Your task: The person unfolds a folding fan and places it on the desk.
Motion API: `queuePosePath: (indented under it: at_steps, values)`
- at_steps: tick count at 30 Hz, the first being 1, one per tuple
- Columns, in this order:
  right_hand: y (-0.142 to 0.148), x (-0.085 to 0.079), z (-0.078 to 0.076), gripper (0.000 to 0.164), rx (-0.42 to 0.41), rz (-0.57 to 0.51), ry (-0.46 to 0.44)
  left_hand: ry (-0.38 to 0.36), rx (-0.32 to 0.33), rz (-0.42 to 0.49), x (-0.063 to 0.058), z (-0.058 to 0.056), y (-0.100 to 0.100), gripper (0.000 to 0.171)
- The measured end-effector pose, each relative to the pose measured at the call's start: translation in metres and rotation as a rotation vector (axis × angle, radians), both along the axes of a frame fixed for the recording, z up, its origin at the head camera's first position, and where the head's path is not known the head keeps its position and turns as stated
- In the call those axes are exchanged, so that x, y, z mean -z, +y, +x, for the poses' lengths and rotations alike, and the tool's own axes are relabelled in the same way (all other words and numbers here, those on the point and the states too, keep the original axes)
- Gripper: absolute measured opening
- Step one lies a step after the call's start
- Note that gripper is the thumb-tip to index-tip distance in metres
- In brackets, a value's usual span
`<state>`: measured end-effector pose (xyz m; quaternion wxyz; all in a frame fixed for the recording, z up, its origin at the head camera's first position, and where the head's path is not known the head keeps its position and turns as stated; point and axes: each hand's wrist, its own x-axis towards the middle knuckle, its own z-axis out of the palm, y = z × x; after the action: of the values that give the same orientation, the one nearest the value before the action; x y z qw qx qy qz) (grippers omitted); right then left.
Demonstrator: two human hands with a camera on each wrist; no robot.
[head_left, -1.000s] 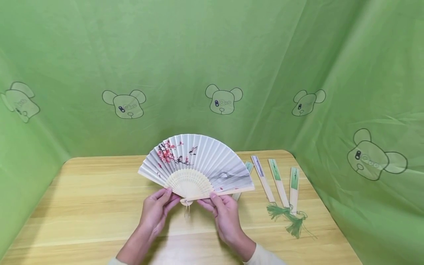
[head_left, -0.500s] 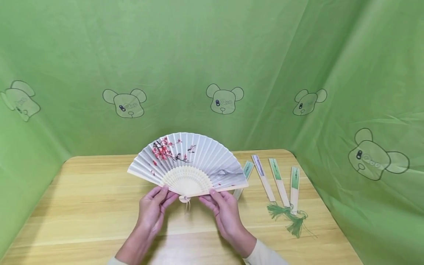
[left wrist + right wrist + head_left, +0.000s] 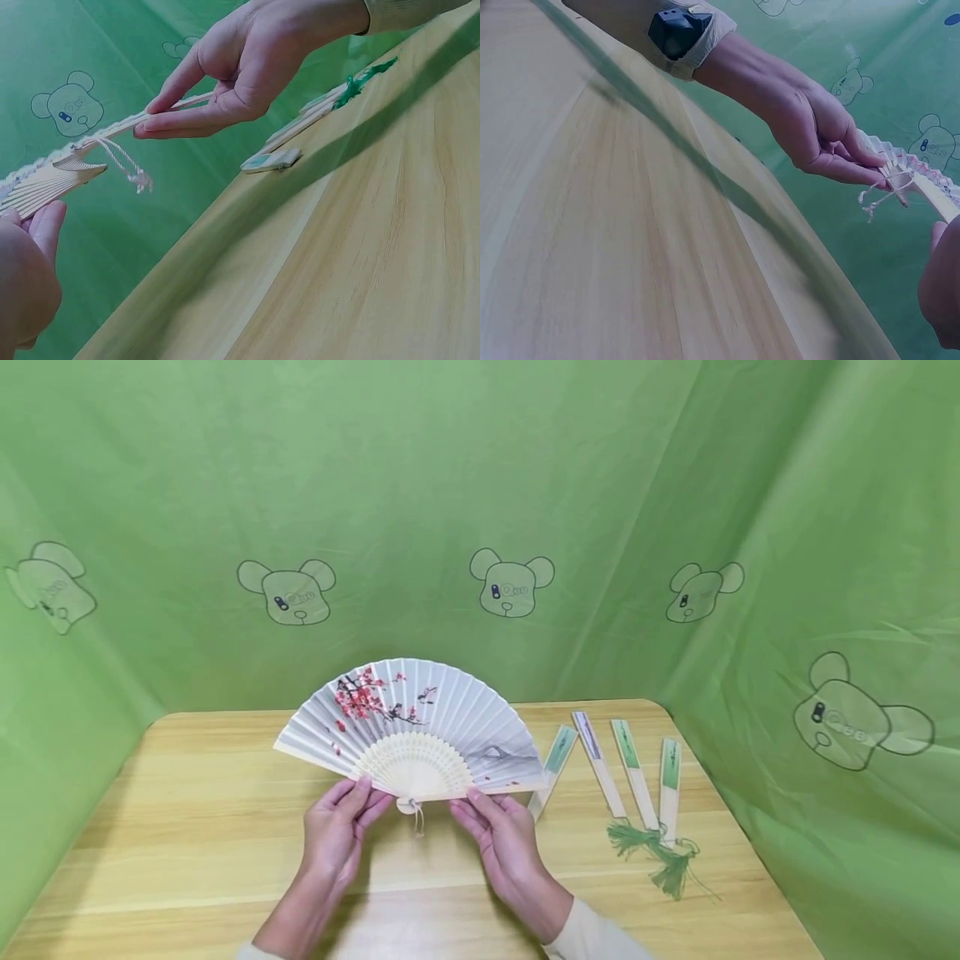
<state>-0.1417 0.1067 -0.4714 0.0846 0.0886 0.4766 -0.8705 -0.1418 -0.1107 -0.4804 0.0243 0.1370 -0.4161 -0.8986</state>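
A folding fan (image 3: 420, 718) is spread wide between my hands, its pale pleated leaf printed with red blossoms, birds and a grey hill. My left hand (image 3: 333, 831) pinches the left outer rib, thumb on the near face and fingers behind. On the other side, my right hand (image 3: 504, 839) pinches the right outer rib the same way. From the pivot between the hands hangs a short white cord (image 3: 127, 165), knotted at its end. In both wrist views the fan is seen nearly edge-on, held up above the table.
Several folded fans lie at the right of the wooden table (image 3: 187, 827): a teal one (image 3: 555, 762), a purple one (image 3: 597, 764), and green ones (image 3: 632, 772) with green tassels (image 3: 671, 868). A green curtain (image 3: 405, 485) with bear outlines encloses the back and sides.
Both hands have shifted slightly left with the spread fan, which has risen a little in view. More of the teal folded fan shows behind its right edge.
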Motion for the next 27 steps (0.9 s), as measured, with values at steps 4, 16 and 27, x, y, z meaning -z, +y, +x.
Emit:
queuePosePath:
  at_steps: [4, 16, 27]
  values:
    - [0.0, 0.0, -0.001, 0.024, 0.021, -0.007, -0.004, -0.001, 0.009, -0.026, -0.001, 0.001, -0.004, 0.031]
    - [0.0, 0.002, -0.002, 0.029, 0.035, 0.027, -0.004, 0.021, 0.008, -0.033, -0.001, 0.001, -0.016, 0.039]
    - [-0.003, 0.003, -0.004, 0.027, -0.007, 0.032, 0.016, -0.04, -0.023, -0.059, -0.002, 0.0, -0.034, 0.032]
